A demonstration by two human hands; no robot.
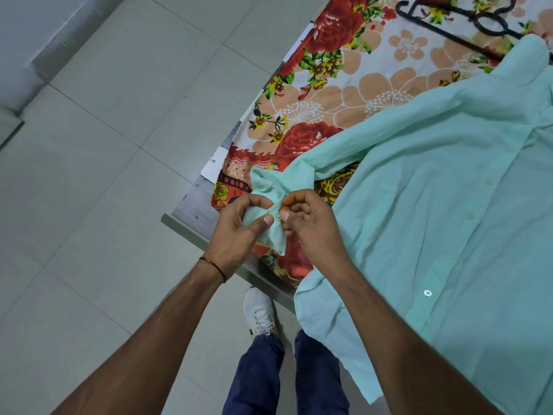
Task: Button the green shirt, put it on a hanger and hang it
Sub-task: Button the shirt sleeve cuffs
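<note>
The mint green shirt (443, 187) lies spread front-up on a floral bedsheet (329, 94), its placket buttons running down the right side. One sleeve stretches toward the bed's corner, ending in a cuff (269, 187). My left hand (239, 229) pinches the cuff cloth between thumb and fingers. My right hand (311, 226) pinches the cuff's other edge, thumb tips nearly meeting at a small button. A black hanger (454, 22) rests on the sheet at the far top, above the shirt's collar.
The bed's grey metal frame corner (191, 217) juts out below my hands. Pale floor tiles (104, 175) fill the left side. My legs in blue trousers and a white shoe (258, 313) stand beside the bed edge.
</note>
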